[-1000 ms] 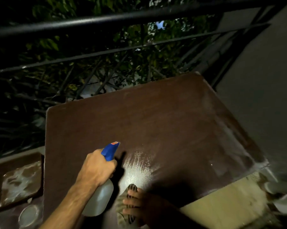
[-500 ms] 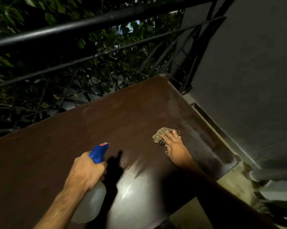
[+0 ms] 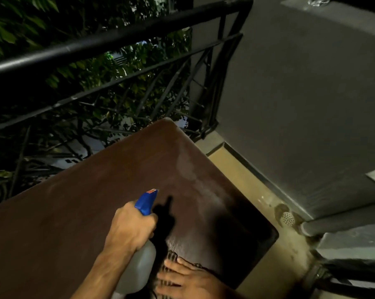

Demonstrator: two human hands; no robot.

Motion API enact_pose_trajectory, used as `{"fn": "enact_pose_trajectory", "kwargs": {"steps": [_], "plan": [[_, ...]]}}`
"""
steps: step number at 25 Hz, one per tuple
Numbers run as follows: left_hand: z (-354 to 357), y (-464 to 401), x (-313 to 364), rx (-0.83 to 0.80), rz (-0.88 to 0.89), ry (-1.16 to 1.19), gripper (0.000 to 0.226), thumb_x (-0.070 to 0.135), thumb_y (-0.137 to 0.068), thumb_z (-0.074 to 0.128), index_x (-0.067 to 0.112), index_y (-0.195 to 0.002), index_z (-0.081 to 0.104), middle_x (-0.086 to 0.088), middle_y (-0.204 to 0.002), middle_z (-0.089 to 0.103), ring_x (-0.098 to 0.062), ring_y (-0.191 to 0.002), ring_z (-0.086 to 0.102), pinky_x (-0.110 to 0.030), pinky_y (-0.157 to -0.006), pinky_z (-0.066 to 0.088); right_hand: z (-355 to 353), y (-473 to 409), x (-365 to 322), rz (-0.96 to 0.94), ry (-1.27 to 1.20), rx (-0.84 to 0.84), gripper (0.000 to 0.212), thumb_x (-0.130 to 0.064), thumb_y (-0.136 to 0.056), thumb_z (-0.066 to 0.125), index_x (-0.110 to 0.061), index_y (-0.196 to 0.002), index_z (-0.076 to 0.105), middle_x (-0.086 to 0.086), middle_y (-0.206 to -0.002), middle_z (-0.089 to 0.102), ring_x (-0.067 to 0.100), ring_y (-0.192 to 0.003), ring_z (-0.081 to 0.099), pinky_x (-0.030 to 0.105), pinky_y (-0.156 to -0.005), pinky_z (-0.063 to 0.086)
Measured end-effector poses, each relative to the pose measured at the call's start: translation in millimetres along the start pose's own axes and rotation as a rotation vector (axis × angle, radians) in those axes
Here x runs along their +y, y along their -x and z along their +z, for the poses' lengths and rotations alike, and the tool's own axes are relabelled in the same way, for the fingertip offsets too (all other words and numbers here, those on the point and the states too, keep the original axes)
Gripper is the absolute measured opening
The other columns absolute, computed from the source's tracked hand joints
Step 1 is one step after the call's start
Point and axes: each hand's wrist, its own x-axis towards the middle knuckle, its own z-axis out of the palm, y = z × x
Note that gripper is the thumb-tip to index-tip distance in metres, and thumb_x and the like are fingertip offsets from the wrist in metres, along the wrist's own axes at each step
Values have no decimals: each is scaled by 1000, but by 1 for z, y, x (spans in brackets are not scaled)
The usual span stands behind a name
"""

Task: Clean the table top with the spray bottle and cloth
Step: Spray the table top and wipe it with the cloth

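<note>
A translucent spray bottle (image 3: 139, 270) with a blue trigger head is held above the dark brown counter (image 3: 63, 223), its nozzle pointing away from the person. The left hand (image 3: 131, 228) is wrapped closed around the bottle's neck. Just right of the bottle's base, the right hand (image 3: 182, 279) lies flat with fingers spread, pressing a striped cloth (image 3: 171, 256) onto the counter's near edge. A black railing (image 3: 108, 43) with leaves behind it runs beyond the counter.
</note>
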Motion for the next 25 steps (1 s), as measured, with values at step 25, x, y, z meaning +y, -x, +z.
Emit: {"fn": "enact_pose_trajectory", "kwargs": {"steps": [25], "plan": [[2,-64,51,51,-115,78,13,11,-79,69,15,-67,72,-5,-59,76,-26,-65,74,-44,-73,59,-106,-136,210,470,-544,487,62,-7,-86,55,-27,-144,46,-2,-154,36,23,-147,18,31,-118,3]]}}
